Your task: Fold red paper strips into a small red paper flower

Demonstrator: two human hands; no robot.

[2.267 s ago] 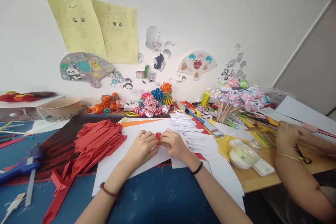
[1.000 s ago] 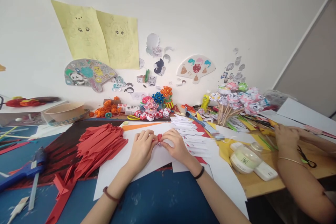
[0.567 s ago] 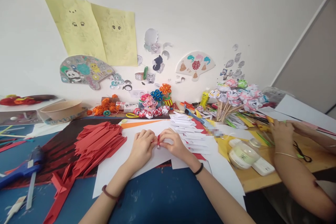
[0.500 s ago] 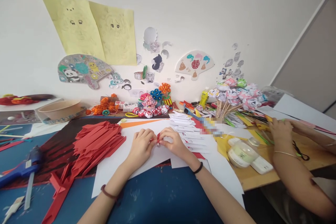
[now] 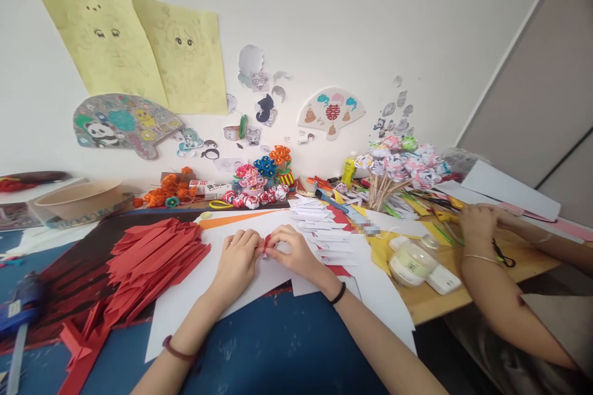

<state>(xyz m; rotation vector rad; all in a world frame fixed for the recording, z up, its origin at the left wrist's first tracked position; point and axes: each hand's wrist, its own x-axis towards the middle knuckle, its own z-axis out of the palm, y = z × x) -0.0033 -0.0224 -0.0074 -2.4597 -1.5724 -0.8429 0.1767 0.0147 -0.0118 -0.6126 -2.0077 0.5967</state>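
Observation:
Between the fingertips of both hands is a small piece of red and white folded paper (image 5: 267,243), mostly covered by the fingers. My left hand (image 5: 239,257) pinches it from the left, and my right hand (image 5: 293,251) pinches it from the right. Both are held over white paper sheets (image 5: 189,296). To the left lies a large heap of folded red paper strips (image 5: 151,262). Just right of my right hand is a stack of folded white paper strips (image 5: 319,222), with some red showing among them.
A blue glue gun (image 5: 21,308) lies at the far left. Paper flowers on sticks (image 5: 403,163) stand at the back right. A glue jar (image 5: 411,264) is on the wooden table, near a co-worker's hands (image 5: 479,222). A beige bowl (image 5: 76,197) sits back left.
The camera view has turned slightly right, so everything sits further left. Both hands keep pinching the red paper piece, with only slight finger movement.

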